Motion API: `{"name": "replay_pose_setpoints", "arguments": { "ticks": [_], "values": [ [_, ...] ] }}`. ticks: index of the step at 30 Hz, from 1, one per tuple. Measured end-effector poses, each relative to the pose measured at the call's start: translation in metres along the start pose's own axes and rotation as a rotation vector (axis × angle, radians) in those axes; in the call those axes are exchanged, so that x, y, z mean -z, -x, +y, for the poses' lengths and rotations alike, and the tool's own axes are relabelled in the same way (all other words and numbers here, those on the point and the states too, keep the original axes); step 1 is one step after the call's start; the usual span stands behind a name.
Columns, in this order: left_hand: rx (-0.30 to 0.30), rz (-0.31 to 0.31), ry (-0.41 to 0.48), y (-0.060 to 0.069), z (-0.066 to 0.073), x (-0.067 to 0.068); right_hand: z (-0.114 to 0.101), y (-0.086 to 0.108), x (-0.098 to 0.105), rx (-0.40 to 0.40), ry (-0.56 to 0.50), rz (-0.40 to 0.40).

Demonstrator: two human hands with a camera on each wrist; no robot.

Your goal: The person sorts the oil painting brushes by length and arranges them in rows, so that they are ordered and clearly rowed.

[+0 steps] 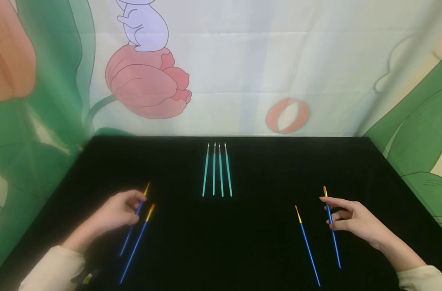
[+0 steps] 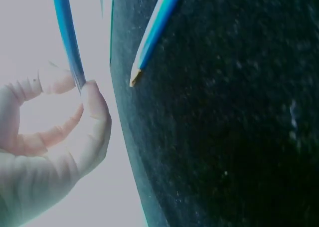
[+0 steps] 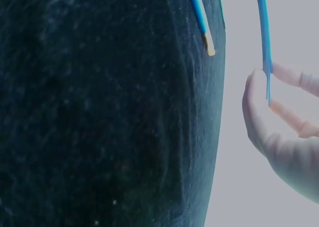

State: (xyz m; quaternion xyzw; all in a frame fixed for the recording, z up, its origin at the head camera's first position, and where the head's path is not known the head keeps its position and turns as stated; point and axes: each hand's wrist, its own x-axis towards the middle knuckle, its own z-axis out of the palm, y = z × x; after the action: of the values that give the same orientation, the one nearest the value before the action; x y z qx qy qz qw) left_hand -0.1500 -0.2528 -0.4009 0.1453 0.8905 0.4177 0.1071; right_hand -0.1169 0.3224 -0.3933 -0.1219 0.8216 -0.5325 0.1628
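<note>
Blue paintbrushes (image 1: pixel 309 252) number four, teal brushes (image 1: pixel 221 174) four, left fingers (image 1: pixel 134 195) and right fingers (image 1: pixel 339 201) each pinching one blue.

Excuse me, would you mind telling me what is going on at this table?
A person's left hand holds one blue brush, and the right hand holds another blue brush. On the black table, a third blue brush and a fourth lie just inward of the held pair. Four teal brushes lie side by side farther back.
</note>
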Motion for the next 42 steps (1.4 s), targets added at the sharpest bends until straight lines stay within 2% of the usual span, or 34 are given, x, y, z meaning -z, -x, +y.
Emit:
{"name": "replay_pose_setpoints", "arguments": {
  "ticks": [5, 8, 15, 19, 27, 32, 37, 42],
  "values": [
    [-0.018, -0.033, 0.148, -0.002, 0.004, -0.001, -0.002, -0.002, -0.005, 0.025, -0.008, 0.037],
    [-0.031, -0.054, 0.202, -0.003, 0.007, -0.003, -0.003, -0.003, -0.008, 0.044, 0.008, 0.06],
    [-0.084, -0.034, 0.214, -0.003, 0.015, -0.014, -0.008, -0.006, -0.012, 0.066, 0.025, 0.065],
    [-0.093, -0.026, 0.215, -0.004, 0.019, -0.022, -0.012, -0.008, -0.014, 0.073, 0.031, 0.059],
    [-0.117, -0.055, 0.276, -0.005, 0.031, -0.034, -0.024, -0.013, -0.019, 0.076, 0.065, 0.041],
    [-0.13, -0.043, 0.276, -0.007, 0.035, -0.041, -0.027, -0.018, -0.022, 0.099, 0.071, 0.038],
    [-0.128, -0.03, 0.275, -0.009, 0.038, -0.048, -0.032, -0.021, -0.024, 0.107, 0.08, 0.027],
    [-0.096, -0.052, 0.308, -0.01, 0.044, -0.057, -0.036, -0.026, -0.028, 0.124, 0.094, 0.007]
  ]
}}
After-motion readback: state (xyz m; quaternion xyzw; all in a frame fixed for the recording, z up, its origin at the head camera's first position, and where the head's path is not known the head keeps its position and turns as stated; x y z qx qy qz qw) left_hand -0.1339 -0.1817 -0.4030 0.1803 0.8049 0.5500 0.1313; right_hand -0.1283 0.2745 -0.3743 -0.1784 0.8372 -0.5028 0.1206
